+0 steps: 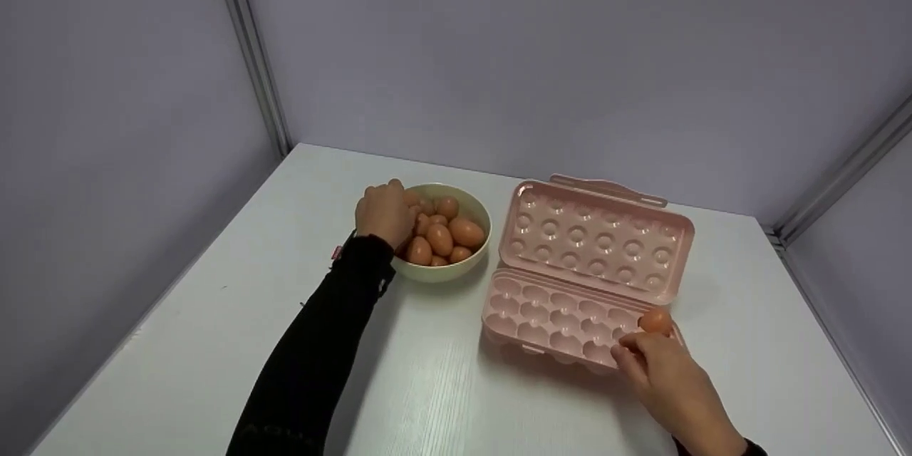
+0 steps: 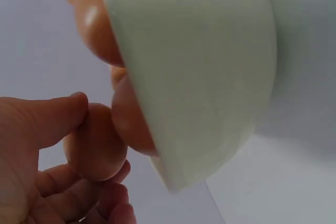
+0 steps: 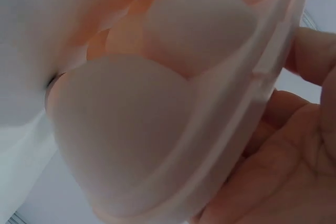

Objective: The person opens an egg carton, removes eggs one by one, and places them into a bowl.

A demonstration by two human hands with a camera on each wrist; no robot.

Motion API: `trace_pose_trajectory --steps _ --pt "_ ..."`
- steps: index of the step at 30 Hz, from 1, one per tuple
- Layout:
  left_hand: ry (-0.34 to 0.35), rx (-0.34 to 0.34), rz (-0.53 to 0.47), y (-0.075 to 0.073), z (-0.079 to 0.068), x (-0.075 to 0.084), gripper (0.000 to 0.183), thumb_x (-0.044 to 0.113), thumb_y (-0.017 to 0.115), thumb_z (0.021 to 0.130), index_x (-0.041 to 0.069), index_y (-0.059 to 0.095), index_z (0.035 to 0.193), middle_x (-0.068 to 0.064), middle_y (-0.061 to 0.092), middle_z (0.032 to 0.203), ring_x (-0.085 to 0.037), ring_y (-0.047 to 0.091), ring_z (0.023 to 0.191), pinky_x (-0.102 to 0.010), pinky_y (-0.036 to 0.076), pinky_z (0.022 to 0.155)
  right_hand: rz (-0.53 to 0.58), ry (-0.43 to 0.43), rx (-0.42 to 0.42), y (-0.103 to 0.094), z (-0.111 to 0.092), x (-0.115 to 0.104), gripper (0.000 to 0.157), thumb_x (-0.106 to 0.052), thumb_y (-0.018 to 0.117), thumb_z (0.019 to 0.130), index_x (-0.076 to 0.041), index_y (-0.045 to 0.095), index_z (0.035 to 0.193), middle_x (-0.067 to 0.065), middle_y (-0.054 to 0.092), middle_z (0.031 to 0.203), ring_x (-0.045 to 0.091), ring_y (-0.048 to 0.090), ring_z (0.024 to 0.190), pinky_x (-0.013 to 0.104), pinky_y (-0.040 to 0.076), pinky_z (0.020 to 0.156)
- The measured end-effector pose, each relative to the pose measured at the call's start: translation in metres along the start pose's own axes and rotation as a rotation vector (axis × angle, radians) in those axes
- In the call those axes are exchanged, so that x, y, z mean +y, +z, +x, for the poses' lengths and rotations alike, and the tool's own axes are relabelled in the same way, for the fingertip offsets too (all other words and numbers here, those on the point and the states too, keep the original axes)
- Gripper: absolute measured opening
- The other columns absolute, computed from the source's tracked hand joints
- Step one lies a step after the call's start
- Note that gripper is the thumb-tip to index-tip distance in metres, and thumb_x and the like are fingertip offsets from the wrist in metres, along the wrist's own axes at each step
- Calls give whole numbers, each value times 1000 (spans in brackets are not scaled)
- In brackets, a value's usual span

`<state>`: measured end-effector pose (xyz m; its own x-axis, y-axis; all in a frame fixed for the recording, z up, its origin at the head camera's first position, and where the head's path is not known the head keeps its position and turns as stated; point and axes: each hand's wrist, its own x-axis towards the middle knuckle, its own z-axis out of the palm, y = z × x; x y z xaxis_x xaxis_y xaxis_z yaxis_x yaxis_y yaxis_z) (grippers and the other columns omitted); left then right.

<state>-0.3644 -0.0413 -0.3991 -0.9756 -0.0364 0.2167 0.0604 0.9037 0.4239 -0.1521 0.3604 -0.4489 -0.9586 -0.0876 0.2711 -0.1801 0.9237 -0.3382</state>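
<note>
At the left side of the pale green bowl (image 1: 445,273), my left hand (image 1: 385,214) reaches over the rim. In the left wrist view the thumb and fingers pinch a brown egg (image 2: 95,142) close beside another egg (image 2: 131,116) at the rim. My right hand (image 1: 666,374) is at the front right corner of the pink egg carton (image 1: 563,328), thumb and index finger loosely bent over its edge. One brown egg (image 1: 655,320) sits in the carton at its right end, just beyond the knuckles. The hand covers the carton's front right cells.
Several brown eggs (image 1: 440,239) fill the bowl. The carton's dimpled lid (image 1: 598,235) lies folded back towards the rear wall. Both stand on a white table (image 1: 420,363) enclosed by grey panels (image 1: 570,57) at the back and sides.
</note>
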Motion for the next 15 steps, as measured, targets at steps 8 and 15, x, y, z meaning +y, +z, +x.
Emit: trace_pose_trajectory --steps 8,15 --pt "-22 -80 71 5 4 -3 32 20 61 106 -6 71 122 -24 74 118 -42 72 114 -53 63 94 -49 -21 -70 5 -8 -2 25 -32 80 95 -13 74 110 4 76 106 27 71 104 54 58 91" --pt "-17 -90 71 7 3 -1 32 21 59 106 -5 74 117 -23 74 116 -42 72 112 -53 62 94 -60 -23 -102 5 -9 0 25 -32 84 90 -17 71 105 -1 71 99 18 66 95 47 56 84"
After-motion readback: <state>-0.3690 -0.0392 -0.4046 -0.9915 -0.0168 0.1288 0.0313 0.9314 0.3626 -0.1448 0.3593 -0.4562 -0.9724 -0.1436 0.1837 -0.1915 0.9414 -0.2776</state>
